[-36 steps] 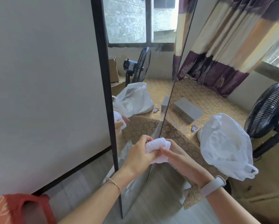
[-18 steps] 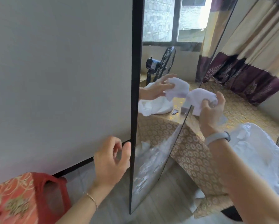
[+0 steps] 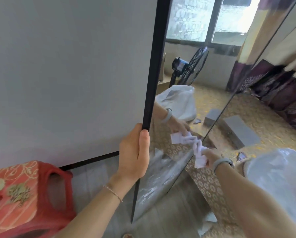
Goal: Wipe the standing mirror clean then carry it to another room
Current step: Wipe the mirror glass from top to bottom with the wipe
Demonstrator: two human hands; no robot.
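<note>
A red patterned stool (image 3: 23, 194) stands low left; a white plastic bag (image 3: 277, 174) and grey box (image 3: 241, 131) lie right.

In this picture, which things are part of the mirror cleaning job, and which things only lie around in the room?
Part of the job:
- standing mirror, its glass still smeared low down
- white cloth, held in the right hand against the glass
- left hand, gripping the black frame edge

Only lying around:
- red stool
- white plastic bag
- grey box
- curtain
</note>
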